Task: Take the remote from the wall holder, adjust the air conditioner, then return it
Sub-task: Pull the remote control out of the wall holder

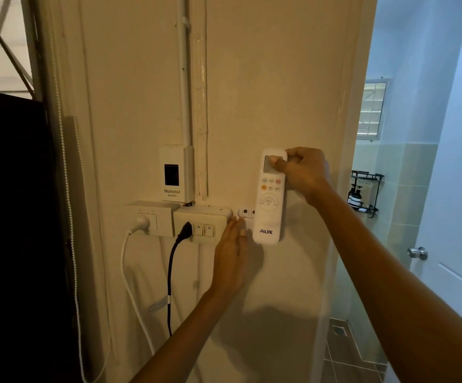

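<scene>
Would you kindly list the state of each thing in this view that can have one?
remote: upright against the wall, gripped near its top
right hand: closed on the remote, thumb on the display
left hand: open, flat against the wall holder
wall holder: mostly hidden behind the remote
black plug: plugged in
white plug: plugged in
bathroom door: open

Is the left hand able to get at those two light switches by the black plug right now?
Probably yes: the left hand lies flat on the wall just beside the switches, empty, with nothing between them.
</scene>
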Demonstrator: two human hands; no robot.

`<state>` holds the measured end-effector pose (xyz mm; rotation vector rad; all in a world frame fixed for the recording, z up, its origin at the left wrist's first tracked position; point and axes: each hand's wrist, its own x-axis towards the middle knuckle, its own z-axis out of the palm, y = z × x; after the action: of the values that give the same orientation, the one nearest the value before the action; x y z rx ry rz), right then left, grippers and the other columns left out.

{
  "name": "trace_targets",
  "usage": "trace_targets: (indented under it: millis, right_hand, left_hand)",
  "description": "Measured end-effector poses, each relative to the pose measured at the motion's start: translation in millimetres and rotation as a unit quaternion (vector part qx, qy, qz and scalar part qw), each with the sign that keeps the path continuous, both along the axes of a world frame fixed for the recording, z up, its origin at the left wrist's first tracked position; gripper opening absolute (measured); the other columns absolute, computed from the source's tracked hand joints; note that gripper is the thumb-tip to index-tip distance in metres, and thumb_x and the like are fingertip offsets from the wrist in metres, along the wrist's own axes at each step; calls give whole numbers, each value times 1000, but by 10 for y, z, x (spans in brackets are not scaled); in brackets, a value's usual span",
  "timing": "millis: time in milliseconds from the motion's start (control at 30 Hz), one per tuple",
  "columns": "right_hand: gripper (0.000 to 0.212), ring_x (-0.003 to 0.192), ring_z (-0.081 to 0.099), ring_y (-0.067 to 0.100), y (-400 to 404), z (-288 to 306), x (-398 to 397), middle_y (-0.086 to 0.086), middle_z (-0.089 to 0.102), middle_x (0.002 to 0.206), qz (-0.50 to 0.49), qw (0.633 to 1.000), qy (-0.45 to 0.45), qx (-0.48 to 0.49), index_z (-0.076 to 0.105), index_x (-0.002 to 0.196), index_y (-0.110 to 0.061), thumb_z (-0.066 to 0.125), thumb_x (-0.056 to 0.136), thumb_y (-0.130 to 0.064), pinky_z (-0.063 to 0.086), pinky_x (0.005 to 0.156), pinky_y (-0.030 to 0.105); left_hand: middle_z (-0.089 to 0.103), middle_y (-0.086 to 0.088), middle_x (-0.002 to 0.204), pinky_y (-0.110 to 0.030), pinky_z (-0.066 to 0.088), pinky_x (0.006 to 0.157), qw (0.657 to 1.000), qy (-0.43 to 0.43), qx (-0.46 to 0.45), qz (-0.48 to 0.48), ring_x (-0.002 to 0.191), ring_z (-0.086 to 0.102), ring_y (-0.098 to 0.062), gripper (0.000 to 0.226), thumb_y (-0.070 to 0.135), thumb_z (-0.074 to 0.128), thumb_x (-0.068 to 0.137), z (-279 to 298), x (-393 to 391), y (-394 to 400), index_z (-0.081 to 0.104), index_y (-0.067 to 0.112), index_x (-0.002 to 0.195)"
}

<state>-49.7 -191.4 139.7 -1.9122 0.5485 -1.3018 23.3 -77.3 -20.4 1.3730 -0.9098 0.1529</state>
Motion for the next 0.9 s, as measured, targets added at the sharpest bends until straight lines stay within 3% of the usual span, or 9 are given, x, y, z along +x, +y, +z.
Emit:
trace_targets:
  millis: [33, 100, 167, 267, 367, 467, 667, 900]
  right_hand:
    - [18, 71, 73, 23, 19, -29, -11, 6, 75, 80, 13, 1000, 12, 8, 65, 79, -21, 76, 72, -34, 60, 71, 47]
    - [16, 70, 73, 24, 66, -90, -33, 7, 75, 79, 40, 998, 36, 24, 65, 76, -21, 76, 74, -32, 60, 70, 47]
    - [15, 69, 73, 23, 115, -146, -62, 8, 75, 77, 65, 996, 46, 40, 64, 73, -22, 76, 75, -30, 61, 69, 46]
    - [14, 68, 74, 22, 191, -215, -115, 7, 75, 75, 97, 992, 58, 56, 64, 73, -21, 76, 74, -28, 61, 67, 42]
    - [15, 69, 74, 21, 269, -269, -165, 8, 75, 77, 121, 988, 70, 72, 65, 77, -17, 76, 75, -26, 62, 63, 38]
    - [16, 67, 74, 19, 343, -310, -225, 7, 74, 77, 135, 984, 85, 76, 64, 82, -13, 75, 76, -24, 62, 59, 35]
    - [16, 65, 72, 15, 514, -361, -378, 7, 73, 76, 180, 977, 83, 80, 64, 81, -10, 72, 79, -23, 57, 48, 24]
    - [16, 70, 73, 17, 744, -429, -515, 8, 74, 82, 218, 969, 81, 79, 65, 87, -10, 71, 80, -24, 61, 59, 30]
  left_hand:
    - [48, 11, 133, -21, 40, 103, 999, 31, -11, -21, 119, 42, 5, 34, 21, 40, 100, 47, -10, 35, 47, 23, 133]
    - [58, 12, 118, -8, 49, 83, 993, 78, -23, -83, 99, 55, 16, 28, 26, 38, 100, 158, -45, 114, 54, 31, 123]
    - [65, 13, 104, -10, 53, 65, 982, 118, -8, -149, 83, 64, 9, 26, 34, 33, 100, 275, -77, 198, 57, 38, 110]
    - [69, 8, 96, -26, 54, 70, 964, 174, 16, -201, 86, 67, -8, 36, 43, 30, 99, 375, -138, 295, 60, 28, 111]
    - [73, 5, 92, -37, 55, 78, 948, 219, 17, -231, 90, 69, -19, 34, 45, 32, 98, 398, -192, 402, 63, 33, 96]
    - [78, 7, 84, -34, 58, 73, 938, 228, 27, -260, 85, 72, -17, 32, 43, 35, 97, 359, -203, 537, 65, 33, 94]
    - [77, 9, 98, -25, 60, 71, 938, 186, 59, -286, 94, 72, -14, 23, 19, 53, 94, 258, -331, 823, 63, 35, 106]
    - [75, 11, 103, -24, 60, 71, 946, 164, 45, -277, 98, 70, -14, 33, 9, 54, 92, 183, -482, 1098, 60, 37, 108]
